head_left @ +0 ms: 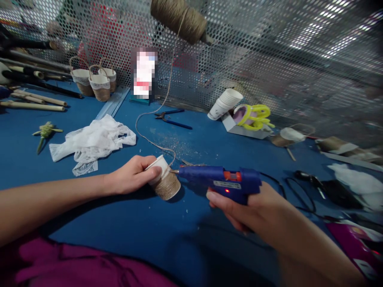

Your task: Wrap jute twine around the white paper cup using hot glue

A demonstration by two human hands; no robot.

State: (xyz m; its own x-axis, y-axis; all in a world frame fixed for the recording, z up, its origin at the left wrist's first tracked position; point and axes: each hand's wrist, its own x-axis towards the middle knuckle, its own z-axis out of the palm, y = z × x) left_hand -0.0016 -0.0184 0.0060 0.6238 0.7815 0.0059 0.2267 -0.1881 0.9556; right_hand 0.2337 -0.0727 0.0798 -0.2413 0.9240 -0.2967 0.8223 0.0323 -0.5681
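My left hand point(134, 175) is closed around the upper part of a white paper cup point(163, 164), held tilted just over the blue table. Brown twine wraps the cup's other half, and a loose strand of twine point(146, 139) runs from it up to a large spool point(179, 20). In my right hand point(239, 207) is a blue hot glue gun point(209, 177) with a glowing red light. Its nozzle points left and meets the cup's side at the border of the wrapped twine; whether it touches is hard to tell.
White lace point(101, 137) lies crumpled at left, near several lace-trimmed twine baskets point(100, 87). Blue-handled pliers point(173, 119) rest behind the cup. Stacked paper cups point(224, 103) and a box with yellow-handled scissors point(254, 117) stand at back right. The black cord point(299, 199) trails right.
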